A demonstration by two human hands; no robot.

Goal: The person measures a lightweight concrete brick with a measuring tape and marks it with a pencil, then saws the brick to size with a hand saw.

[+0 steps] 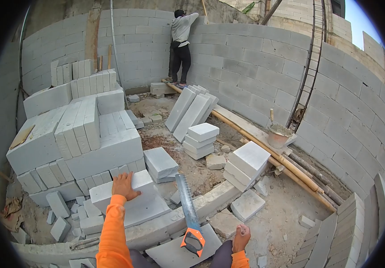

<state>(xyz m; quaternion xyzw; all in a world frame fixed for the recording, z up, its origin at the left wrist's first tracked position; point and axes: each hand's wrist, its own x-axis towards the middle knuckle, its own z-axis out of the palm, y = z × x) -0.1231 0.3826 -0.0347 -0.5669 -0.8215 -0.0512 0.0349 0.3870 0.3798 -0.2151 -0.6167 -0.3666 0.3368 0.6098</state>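
Observation:
My left hand (125, 185), in an orange sleeve, grips the top edge of a light grey concrete block (144, 184) standing on its long side. Its fingers reach over the edge and the thumb lies along the near face. Under that block a larger flat block (145, 210) lies on the ground. A handsaw (193, 241) with an orange and black handle rests across a block (168, 252) between my knees, its toothed blade pointing away from me. To the right of the saw, apart from it, my right hand (241, 236) is curled closed with nothing visible in it.
A tall stack of blocks (107, 147) stands at left, with broken offcuts below. Several small block piles (248, 163) lie ahead. Bamboo poles (264, 154) and a mortar bucket (278, 135) line the right wall (264, 58). A person (182, 40) works at the far corner.

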